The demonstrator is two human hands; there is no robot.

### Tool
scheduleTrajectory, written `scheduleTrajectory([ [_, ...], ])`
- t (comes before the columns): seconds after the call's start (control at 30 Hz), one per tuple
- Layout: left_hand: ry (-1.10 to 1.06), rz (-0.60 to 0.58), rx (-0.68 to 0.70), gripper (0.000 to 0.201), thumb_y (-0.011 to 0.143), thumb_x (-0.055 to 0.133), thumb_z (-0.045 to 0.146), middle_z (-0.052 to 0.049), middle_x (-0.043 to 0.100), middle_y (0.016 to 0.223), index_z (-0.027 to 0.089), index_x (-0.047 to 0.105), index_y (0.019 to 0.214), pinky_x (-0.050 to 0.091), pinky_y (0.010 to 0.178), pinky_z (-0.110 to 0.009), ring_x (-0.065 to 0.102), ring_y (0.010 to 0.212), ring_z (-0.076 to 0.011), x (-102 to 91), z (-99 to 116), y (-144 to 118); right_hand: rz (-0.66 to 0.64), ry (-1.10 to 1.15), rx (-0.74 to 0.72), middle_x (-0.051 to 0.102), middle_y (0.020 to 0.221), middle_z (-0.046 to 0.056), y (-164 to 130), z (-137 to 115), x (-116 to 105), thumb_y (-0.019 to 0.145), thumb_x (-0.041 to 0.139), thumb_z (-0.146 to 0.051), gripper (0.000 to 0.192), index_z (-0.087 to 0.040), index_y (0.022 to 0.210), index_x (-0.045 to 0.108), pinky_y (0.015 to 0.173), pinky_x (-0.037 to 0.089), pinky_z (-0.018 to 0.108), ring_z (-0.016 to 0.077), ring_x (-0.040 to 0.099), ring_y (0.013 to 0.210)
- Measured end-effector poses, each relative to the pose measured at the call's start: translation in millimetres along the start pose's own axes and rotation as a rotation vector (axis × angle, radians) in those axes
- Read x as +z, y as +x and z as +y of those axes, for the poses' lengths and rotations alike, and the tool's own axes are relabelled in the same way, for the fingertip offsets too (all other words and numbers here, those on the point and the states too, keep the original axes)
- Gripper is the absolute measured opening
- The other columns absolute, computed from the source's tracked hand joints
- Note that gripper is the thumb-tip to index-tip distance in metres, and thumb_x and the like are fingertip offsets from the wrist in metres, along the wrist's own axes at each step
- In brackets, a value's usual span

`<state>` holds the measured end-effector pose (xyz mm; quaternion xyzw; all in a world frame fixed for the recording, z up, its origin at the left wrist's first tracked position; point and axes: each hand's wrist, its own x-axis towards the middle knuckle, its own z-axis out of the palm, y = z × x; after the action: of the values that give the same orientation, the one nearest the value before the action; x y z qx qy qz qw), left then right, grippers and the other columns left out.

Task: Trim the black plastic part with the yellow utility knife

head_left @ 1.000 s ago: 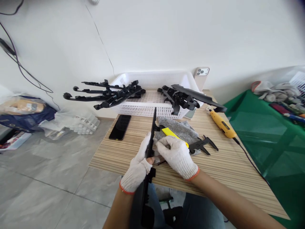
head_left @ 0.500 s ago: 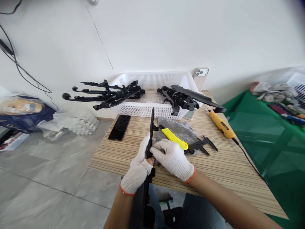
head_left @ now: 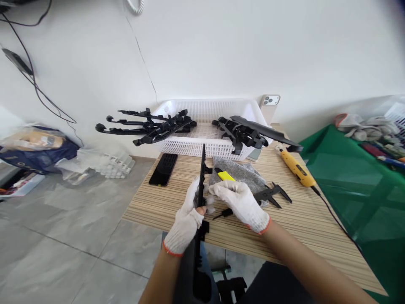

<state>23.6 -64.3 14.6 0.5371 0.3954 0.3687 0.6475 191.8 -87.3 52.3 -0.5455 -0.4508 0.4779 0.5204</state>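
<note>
My left hand (head_left: 186, 219), in a white knit glove, grips a long black plastic part (head_left: 201, 169) that stands on edge, running from my lap over the wooden table's front edge. My right hand (head_left: 241, 203), also gloved, presses against the part's right side and is closed around a small dark tool whose thin end (head_left: 221, 214) pokes out below the palm. Just behind my right hand a yellow utility knife (head_left: 225, 175) lies on a grey cloth (head_left: 243, 175), beside a black caliper (head_left: 272, 194).
A white basket (head_left: 205, 112) at the table's back holds several black plastic parts (head_left: 247, 131), some sticking out left (head_left: 148, 126). A black phone (head_left: 163, 169) lies flat, another phone (head_left: 269, 105) leans on the wall. A yellow corded tool (head_left: 295, 166) lies right; green table (head_left: 357, 177) beyond.
My right hand has slid back along the part toward me and now covers most of the yellow knife. The view has shifted slightly downward. My left hand keeps its grip.
</note>
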Motion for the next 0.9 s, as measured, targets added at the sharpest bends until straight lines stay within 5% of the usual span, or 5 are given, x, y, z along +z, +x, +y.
scheduleTrajectory([
  [0.13, -0.121, 0.009, -0.072, 0.093, 0.078, 0.07, 0.034, -0.009, 0.055, 0.147, 0.031, 0.023, 0.159, 0.056, 0.096, -0.038, 0.064, 0.117, -0.0287, 1.8, -2, -1, -0.133, 0.248, 0.059, 0.042, 0.051, -0.004, -1, -6, -6, 0.07, 0.067, -0.062, 0.046, -0.02, 0.064, 0.051, 0.043, 0.023, 0.025, 0.0077, 0.03, 0.046],
  [0.27, -0.095, -0.001, -0.071, 0.094, 0.075, 0.074, 0.039, -0.011, 0.057, 0.144, 0.029, 0.03, 0.157, 0.054, 0.099, -0.041, 0.065, 0.114, -0.0298, -0.9, -3, 1, -0.179, 0.3, 0.079, 0.028, 0.049, -0.008, -4, -7, -8, 0.072, 0.065, -0.06, 0.045, -0.021, 0.062, 0.046, 0.042, 0.011, 0.024, 0.0053, 0.017, 0.043],
  [0.47, -0.04, -0.018, -0.059, 0.089, 0.077, 0.072, 0.038, -0.009, 0.049, 0.152, 0.032, 0.03, 0.156, 0.044, 0.112, -0.046, 0.052, 0.133, -0.032, -4.5, 3, 2, -0.129, 0.372, 0.07, 0.032, 0.048, -0.007, -6, -10, -12, 0.072, 0.066, -0.055, 0.037, -0.018, 0.07, 0.063, 0.041, 0.015, 0.023, 0.0052, 0.019, 0.042],
  [0.67, -0.019, -0.019, -0.066, 0.087, 0.077, 0.072, 0.036, -0.008, 0.048, 0.154, 0.03, 0.033, 0.155, 0.039, 0.116, -0.046, 0.045, 0.139, -0.033, -5.3, 7, 1, -0.058, 0.169, -0.098, 0.063, 0.064, 0.003, -10, -12, -15, 0.077, 0.071, -0.05, 0.033, -0.018, 0.067, 0.072, 0.053, 0.041, 0.025, 0.0114, 0.05, 0.057],
  [0.9, -0.129, -0.018, -0.035, 0.087, 0.075, 0.072, 0.035, -0.009, 0.048, 0.154, 0.027, 0.035, 0.153, 0.036, 0.117, -0.041, 0.043, 0.141, -0.0312, 1.6, 12, 0, -0.112, 0.113, -0.245, 0.069, 0.066, 0.004, -12, -12, -16, 0.08, 0.072, -0.041, 0.026, -0.017, 0.069, 0.074, 0.054, 0.047, 0.024, 0.0127, 0.059, 0.059],
])
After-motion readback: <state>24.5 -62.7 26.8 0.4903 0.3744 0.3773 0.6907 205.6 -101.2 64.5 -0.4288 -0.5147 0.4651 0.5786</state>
